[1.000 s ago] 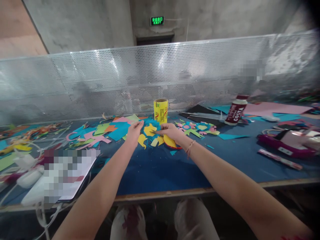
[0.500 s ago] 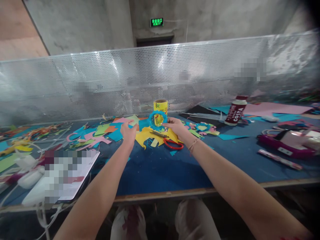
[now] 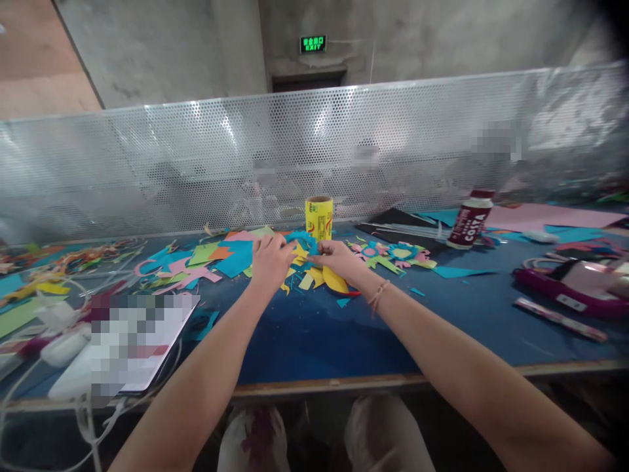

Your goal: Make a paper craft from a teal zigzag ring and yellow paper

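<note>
Between my hands is a blue paper ring (image 3: 305, 237) with a ragged, fringed edge, tilted low over the paper scraps. My right hand (image 3: 341, 257) pinches its right side. Closed fingers of my left hand (image 3: 273, 261) are at its left side and seem to grip it; their tips are partly hidden. Yellow paper pieces (image 3: 334, 280) lie just beneath and in front of the ring. Of the scissors, only a bit of red handle (image 3: 352, 294) shows beside my right wrist. A yellow roll (image 3: 319, 217) stands upright right behind the ring.
Coloured paper scraps (image 3: 236, 259) spread to the left, with paper flowers (image 3: 400, 252) at the right. A brown-labelled bottle (image 3: 470, 219) stands farther right, near a purple device (image 3: 565, 292). A tablet-like device (image 3: 162, 341) and white cables lie front left. A perforated metal screen (image 3: 206, 170) closes the back.
My left hand has moved right to the ring, its fingers now closed. The ring has gone from upright, facing me, to tilted and lower. My right hand now covers most of the scissors.
</note>
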{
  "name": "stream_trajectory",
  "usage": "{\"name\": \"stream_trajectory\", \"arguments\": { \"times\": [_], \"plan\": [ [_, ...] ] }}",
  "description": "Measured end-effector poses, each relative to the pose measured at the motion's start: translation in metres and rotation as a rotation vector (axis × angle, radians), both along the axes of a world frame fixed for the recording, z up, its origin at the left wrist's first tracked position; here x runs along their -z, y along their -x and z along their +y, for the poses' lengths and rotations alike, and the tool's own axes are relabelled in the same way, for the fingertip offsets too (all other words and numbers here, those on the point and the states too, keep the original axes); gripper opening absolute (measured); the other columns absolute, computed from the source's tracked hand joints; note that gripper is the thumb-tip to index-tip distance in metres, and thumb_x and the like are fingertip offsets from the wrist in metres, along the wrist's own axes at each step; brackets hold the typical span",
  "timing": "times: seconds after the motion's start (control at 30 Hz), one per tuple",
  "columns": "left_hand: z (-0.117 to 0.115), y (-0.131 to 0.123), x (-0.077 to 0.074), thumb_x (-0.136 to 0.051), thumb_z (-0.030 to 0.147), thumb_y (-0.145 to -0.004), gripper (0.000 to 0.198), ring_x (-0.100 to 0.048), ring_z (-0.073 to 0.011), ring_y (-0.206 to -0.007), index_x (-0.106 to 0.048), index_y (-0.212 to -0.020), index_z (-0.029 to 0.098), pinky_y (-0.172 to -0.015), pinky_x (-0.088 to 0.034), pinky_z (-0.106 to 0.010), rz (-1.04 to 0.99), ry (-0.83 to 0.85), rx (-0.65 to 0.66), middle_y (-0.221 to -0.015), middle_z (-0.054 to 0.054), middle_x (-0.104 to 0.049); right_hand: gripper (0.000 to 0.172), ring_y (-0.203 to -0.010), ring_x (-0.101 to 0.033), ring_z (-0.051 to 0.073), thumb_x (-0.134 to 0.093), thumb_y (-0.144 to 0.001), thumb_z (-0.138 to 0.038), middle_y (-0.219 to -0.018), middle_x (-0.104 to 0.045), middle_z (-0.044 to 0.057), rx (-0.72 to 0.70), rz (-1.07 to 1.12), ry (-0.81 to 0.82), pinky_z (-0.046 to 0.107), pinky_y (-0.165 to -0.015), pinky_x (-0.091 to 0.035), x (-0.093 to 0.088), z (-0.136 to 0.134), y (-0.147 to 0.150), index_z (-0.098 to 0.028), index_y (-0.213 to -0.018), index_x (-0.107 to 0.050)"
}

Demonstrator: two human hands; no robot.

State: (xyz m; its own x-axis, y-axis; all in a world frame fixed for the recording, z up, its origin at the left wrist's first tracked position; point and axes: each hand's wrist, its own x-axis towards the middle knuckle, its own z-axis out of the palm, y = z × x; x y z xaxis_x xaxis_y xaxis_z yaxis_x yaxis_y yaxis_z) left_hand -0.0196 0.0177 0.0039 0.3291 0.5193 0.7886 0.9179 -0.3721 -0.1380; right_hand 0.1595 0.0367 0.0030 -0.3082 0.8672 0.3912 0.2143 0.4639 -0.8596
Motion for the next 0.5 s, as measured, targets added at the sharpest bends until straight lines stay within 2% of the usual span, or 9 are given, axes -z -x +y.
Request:
{"name": "stream_trajectory", "arguments": {
  "times": [0.13, 0.27, 0.33, 0.5],
  "plan": [
    [0.005, 0.004, 0.002, -0.042, 0.029, -0.085, 0.026, -0.050, -0.0209, -0.081, -0.066, -0.078, 0.020, -0.073, -0.032, -0.036, 0.001, 0.006, 0.072, -0.076, -0.007, -0.061, 0.035, -0.050, -0.033, 0.007, -0.065, -0.061, -0.041, -0.053, -0.036, -0.006, 0.009, -0.058, -0.028, 0.023, -0.047, -0.027, -0.001, -0.003, 0.002, -0.018, -0.055, -0.040],
    [0.008, 0.003, 0.002, -0.047, 0.025, -0.083, 0.021, -0.055, -0.0189, -0.080, -0.067, -0.079, 0.019, -0.075, -0.037, -0.033, -0.109, 0.072, 0.184, -0.079, -0.007, -0.065, 0.036, -0.050, -0.032, 0.007, -0.065, -0.061, -0.043, -0.053, -0.036, -0.006, 0.010, -0.042, -0.025, 0.023, -0.048, -0.027, -0.003, -0.003, 0.001, -0.018, -0.055, -0.040],
    [0.007, 0.001, 0.000, -0.052, 0.026, -0.080, 0.017, -0.057, -0.0171, -0.077, -0.067, -0.075, 0.020, -0.074, -0.039, -0.030, -0.296, 0.124, 0.243, -0.078, -0.006, -0.066, 0.036, -0.051, -0.033, 0.007, -0.065, -0.060, -0.042, -0.053, -0.035, -0.006, 0.027, -0.023, -0.032, 0.023, -0.049, -0.028, -0.002, 0.000, -0.002, -0.018, -0.054, -0.040],
    [0.004, -0.001, -0.008, -0.058, 0.024, -0.072, 0.011, -0.059, -0.0143, -0.063, -0.067, -0.070, 0.019, -0.064, -0.045, -0.026, -0.949, 0.293, 0.353, -0.064, -0.002, -0.065, 0.036, -0.052, -0.036, 0.008, -0.067, -0.057, -0.042, -0.052, -0.039, -0.006, 0.116, -0.015, -0.029, 0.024, -0.051, -0.030, 0.003, 0.016, -0.014, -0.018, -0.053, -0.042]
  ]
}}
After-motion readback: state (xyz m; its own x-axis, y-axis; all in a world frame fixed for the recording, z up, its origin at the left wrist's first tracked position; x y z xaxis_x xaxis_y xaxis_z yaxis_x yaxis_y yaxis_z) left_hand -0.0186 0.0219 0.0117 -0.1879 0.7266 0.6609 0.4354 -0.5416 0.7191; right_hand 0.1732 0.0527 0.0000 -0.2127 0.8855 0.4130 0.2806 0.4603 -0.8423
